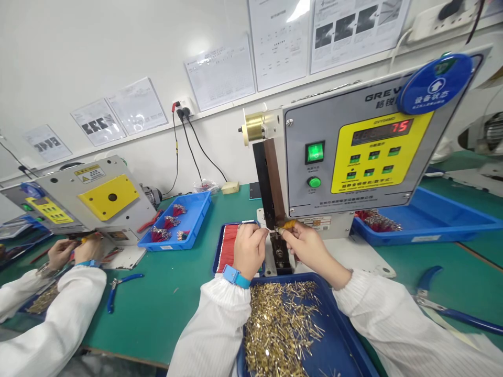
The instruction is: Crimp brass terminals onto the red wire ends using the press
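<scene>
My left hand (pixel 250 250), with a blue strap at its wrist, is closed in a pinch on a thin wire just left of the crimping machine's (pixel 280 251) die. From the other side my right hand (pixel 308 243) reaches in, its fingers pinched together at the die. A yellow cover (pixel 290 224) sits on a fingertip there; what these fingers hold is too small to make out. Beneath my left hand lies a small blue tray of red wires (pixel 228 248). In front of the machine a larger blue tray (pixel 334 335) carries loose brass-coloured terminals (pixel 279 324).
Blue pliers (pixel 444 306) lie at the right, another blue pair (pixel 118 290) at the left. Blue bins (pixel 200 220) (pixel 444 220) with bundled wires flank the machine. A co-worker's hands (pixel 74 251) work at a second machine (pixel 98 201) on the left.
</scene>
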A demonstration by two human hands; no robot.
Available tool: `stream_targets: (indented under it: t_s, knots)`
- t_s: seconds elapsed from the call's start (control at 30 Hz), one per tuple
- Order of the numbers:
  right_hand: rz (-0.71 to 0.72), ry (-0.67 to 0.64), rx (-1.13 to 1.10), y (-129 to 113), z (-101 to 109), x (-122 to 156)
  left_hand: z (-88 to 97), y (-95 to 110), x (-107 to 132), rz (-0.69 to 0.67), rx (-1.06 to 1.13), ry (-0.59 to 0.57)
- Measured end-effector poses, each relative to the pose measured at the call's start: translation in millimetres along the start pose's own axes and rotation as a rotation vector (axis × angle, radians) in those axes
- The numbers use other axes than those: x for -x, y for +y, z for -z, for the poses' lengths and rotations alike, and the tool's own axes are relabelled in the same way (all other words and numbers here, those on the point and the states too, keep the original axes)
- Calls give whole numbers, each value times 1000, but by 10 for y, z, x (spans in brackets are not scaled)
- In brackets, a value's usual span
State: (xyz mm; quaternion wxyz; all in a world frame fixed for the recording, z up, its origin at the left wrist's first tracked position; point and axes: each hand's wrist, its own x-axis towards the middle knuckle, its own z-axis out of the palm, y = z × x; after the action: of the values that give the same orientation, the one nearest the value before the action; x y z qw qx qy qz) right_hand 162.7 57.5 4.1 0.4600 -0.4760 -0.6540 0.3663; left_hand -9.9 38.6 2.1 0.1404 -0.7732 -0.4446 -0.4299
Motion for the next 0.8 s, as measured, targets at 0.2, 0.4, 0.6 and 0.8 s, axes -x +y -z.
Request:
stream_targets:
  t_s: [0.2,0.4,0.6,0.8]
  knots:
    - [0,-8,-10,2,9,1,0,1,2,0,3,-3]
    - [0,10,-25,24,-32,13,7,11,-6,1,2,-5]
    - [-91,-162,116,-136,231,-90,16,5,-11,6,33,-14]
    - [131,-201,684,-142,958,-225,3,-7,-24,5,48,-15]
